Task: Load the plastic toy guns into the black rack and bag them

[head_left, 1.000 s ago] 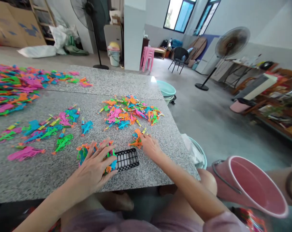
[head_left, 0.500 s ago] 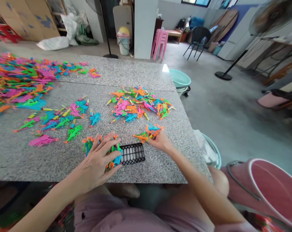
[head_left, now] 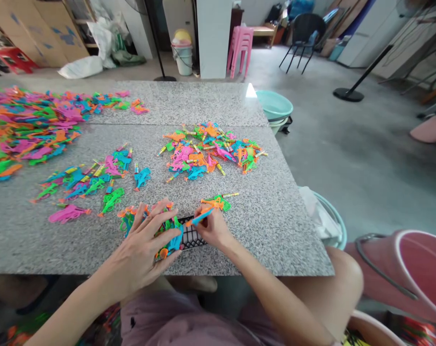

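Note:
My left hand point(head_left: 151, 235) lies spread across a tightly packed row of small plastic toy guns point(head_left: 128, 218), fingers stretched over their tops. These toys stand in the left part of a black grid rack point(head_left: 192, 235); open slots show at its right. Over those slots, my right hand point(head_left: 214, 228) pinches a blue toy gun point(head_left: 203, 216) with an orange tip, held tilted. Just beyond it on the table lie an orange toy gun point(head_left: 212, 203) and a green one point(head_left: 225, 203), with a yellow tube sticking out.
A mixed pile of toy guns point(head_left: 210, 154) lies farther back on the speckled stone table point(head_left: 275, 216). Smaller groups point(head_left: 91, 178) lie at left, before a large heap point(head_left: 33, 120). A pink bucket point(head_left: 387, 259) and a turquoise basin point(head_left: 275, 103) stand beyond the right edge.
My right hand has moved left and nearer, from beside the loose toys to above the rack, carrying the blue toy gun. My left hand stays on the row.

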Demonstrator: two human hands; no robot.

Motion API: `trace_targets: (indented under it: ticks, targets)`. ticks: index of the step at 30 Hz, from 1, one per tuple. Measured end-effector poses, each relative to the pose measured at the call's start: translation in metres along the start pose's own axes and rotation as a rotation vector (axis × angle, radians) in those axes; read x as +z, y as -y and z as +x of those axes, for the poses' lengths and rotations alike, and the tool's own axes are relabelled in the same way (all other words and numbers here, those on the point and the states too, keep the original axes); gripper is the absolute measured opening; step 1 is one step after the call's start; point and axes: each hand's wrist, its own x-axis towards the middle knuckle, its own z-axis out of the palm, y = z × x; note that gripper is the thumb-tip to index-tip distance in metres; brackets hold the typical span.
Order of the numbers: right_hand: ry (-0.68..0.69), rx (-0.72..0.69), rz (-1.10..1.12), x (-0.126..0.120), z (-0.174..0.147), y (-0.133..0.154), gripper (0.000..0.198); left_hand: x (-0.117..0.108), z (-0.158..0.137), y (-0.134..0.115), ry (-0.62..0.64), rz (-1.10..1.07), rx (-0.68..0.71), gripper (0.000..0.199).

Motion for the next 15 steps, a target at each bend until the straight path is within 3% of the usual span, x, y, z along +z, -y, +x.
trace_targets:
  ticks: [3,9,15]
  targets:
    - [0.045,-0.009,0.042,0.006,0.012,0.006,0.019,-0.001,0.000,-0.002,0.004,-0.002,-0.002,0.023]
    - [0.127,-0.061,0.113,-0.001,0.028,0.007,0.043,-0.003,0.002,-0.004,-0.004,0.001,-0.013,0.022]
    - [0.169,-0.170,-0.211,0.011,0.029,0.001,0.050,0.000,0.002,-0.005,-0.040,-0.043,-0.029,0.020]
